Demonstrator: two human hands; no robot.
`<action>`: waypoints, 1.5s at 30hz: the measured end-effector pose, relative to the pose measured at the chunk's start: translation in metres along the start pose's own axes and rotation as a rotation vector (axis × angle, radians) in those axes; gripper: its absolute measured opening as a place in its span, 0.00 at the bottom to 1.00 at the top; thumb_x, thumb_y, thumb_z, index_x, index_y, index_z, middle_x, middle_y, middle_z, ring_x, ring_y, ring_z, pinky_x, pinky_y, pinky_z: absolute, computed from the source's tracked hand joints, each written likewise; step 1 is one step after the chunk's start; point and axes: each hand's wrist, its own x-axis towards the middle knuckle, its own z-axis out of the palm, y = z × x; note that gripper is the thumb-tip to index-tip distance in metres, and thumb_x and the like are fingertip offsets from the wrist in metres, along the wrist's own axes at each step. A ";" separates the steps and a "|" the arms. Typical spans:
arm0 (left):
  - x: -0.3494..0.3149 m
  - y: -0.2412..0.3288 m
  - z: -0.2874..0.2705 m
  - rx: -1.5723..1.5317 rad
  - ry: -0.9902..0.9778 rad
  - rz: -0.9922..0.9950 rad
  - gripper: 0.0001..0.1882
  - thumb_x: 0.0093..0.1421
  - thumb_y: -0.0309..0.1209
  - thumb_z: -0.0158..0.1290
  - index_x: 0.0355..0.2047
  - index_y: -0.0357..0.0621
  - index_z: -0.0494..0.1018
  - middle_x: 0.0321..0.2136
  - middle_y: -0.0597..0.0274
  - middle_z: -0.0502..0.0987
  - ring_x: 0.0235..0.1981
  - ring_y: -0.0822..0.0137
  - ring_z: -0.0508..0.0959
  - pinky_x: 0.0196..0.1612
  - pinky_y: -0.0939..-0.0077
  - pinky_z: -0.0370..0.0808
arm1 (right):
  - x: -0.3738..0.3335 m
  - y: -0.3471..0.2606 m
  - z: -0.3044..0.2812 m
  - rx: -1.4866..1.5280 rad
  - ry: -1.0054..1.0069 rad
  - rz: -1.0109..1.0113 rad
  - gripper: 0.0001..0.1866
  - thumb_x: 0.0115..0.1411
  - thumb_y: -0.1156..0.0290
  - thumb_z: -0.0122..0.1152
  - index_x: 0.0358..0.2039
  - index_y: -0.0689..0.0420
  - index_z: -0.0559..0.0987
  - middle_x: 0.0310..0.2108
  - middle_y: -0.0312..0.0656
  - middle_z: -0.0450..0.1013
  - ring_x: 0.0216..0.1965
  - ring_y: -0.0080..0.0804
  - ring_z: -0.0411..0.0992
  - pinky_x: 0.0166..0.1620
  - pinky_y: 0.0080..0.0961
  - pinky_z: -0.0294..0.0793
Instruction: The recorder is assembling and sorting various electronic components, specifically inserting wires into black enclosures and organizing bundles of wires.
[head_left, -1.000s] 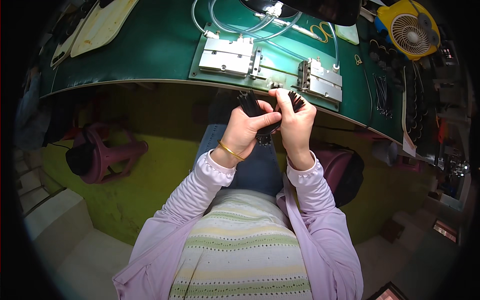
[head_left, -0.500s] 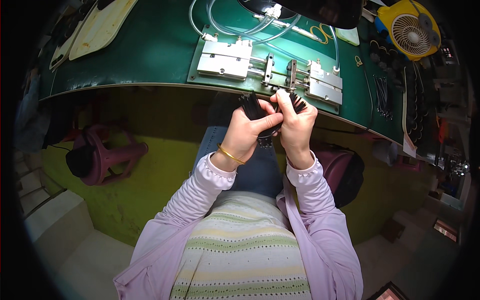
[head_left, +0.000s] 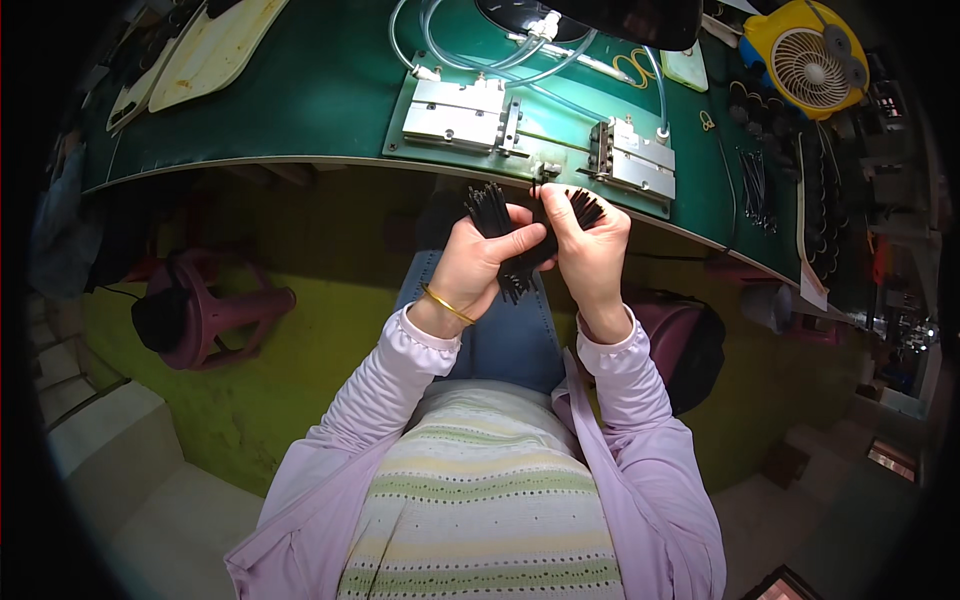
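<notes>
My left hand point(head_left: 468, 265) is closed around a thick bundle of thin black strips point(head_left: 488, 212), whose ends poke out above and below the fingers. Close beside it, my right hand point(head_left: 592, 252) grips a smaller bunch of the same strips point(head_left: 586, 208), fanned to the right. Its thumb and forefinger pinch near a single strip at the bench edge. Just beyond my fingers is a small metal post point(head_left: 545, 171). It stands between two silver pneumatic cylinder blocks, a left one point(head_left: 453, 113) and a right one point(head_left: 641, 162), whose jaws are drawn apart.
The blocks sit on a green base plate point(head_left: 400, 140) on the green bench point(head_left: 330, 120), with clear air hoses point(head_left: 432, 40) behind. A yellow fan point(head_left: 808, 62) and hanging black parts point(head_left: 760, 190) are at right. Pink stools point(head_left: 215, 310) stand below the bench.
The two jaws of the fixture have pulled back from the middle. My left hand has shifted slightly left and its bundle has tilted. My right hand stays near the bench edge.
</notes>
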 end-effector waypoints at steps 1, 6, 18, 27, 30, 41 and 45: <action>0.000 -0.002 0.001 -0.049 0.020 0.002 0.08 0.49 0.21 0.52 0.31 0.34 0.67 0.28 0.60 0.72 0.28 0.67 0.74 0.30 0.74 0.76 | 0.001 0.002 0.000 0.005 0.020 -0.033 0.09 0.53 0.70 0.54 0.24 0.63 0.76 0.14 0.33 0.69 0.12 0.13 0.63 0.11 0.11 0.59; 0.002 -0.005 0.000 -0.093 0.042 -0.012 0.08 0.48 0.20 0.52 0.31 0.35 0.67 0.27 0.60 0.71 0.28 0.67 0.74 0.30 0.73 0.76 | 0.003 0.009 -0.001 -0.009 0.042 -0.023 0.10 0.53 0.69 0.54 0.24 0.64 0.76 0.13 0.34 0.69 0.11 0.14 0.63 0.10 0.12 0.60; 0.012 -0.008 -0.001 -0.071 0.060 -0.001 0.09 0.48 0.20 0.53 0.31 0.35 0.68 0.27 0.59 0.72 0.27 0.67 0.75 0.29 0.73 0.76 | 0.012 0.015 0.001 -0.026 0.117 -0.023 0.11 0.52 0.69 0.54 0.22 0.64 0.76 0.11 0.34 0.68 0.10 0.15 0.62 0.09 0.13 0.59; 0.013 -0.008 -0.001 -0.091 0.026 0.008 0.07 0.48 0.20 0.53 0.29 0.35 0.68 0.26 0.60 0.72 0.27 0.68 0.74 0.30 0.74 0.75 | 0.013 0.017 0.002 0.048 0.142 0.001 0.11 0.52 0.69 0.54 0.19 0.63 0.76 0.11 0.33 0.67 0.09 0.14 0.61 0.09 0.13 0.57; 0.015 -0.008 -0.002 -0.092 -0.008 -0.007 0.07 0.48 0.20 0.53 0.29 0.35 0.69 0.25 0.60 0.72 0.26 0.69 0.74 0.30 0.74 0.74 | 0.014 0.018 0.001 0.077 0.141 0.003 0.11 0.52 0.69 0.54 0.19 0.63 0.76 0.10 0.33 0.67 0.09 0.14 0.61 0.09 0.12 0.56; 0.008 -0.005 0.002 -0.058 0.034 0.003 0.07 0.47 0.21 0.54 0.28 0.36 0.69 0.23 0.60 0.72 0.24 0.69 0.74 0.27 0.77 0.73 | 0.006 0.007 0.003 0.043 0.052 -0.006 0.11 0.53 0.69 0.54 0.20 0.63 0.76 0.09 0.31 0.65 0.09 0.13 0.60 0.09 0.12 0.56; 0.008 -0.004 0.002 -0.039 0.042 0.009 0.08 0.47 0.21 0.54 0.28 0.36 0.68 0.23 0.60 0.72 0.23 0.69 0.74 0.27 0.77 0.72 | 0.007 0.009 0.003 0.040 0.081 0.011 0.11 0.52 0.69 0.55 0.21 0.63 0.76 0.10 0.31 0.65 0.09 0.14 0.60 0.10 0.12 0.56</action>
